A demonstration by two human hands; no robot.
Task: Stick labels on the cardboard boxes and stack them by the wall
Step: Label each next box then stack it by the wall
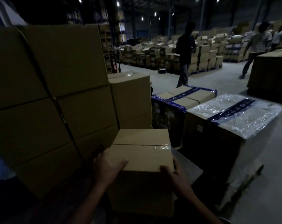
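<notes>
A plain brown cardboard box [141, 152], its top seam sealed with clear tape, is in front of me at the bottom centre. My left hand [107, 167] grips its near left corner with the thumb on top. My right hand [174, 175] holds the near right corner. No label shows on its visible faces. To the left rises a tall stack of brown boxes [56, 88], several rows high, bound by a dark strap. A shorter stack [130, 96] stands just behind the held box.
Boxes with blue tape [183, 97] and a plastic-wrapped box [234, 113] sit on the right. A large carton [269, 75] stands far right. Two people [185, 54] [256, 46] walk on the grey floor. Pallets of boxes [169, 54] fill the background.
</notes>
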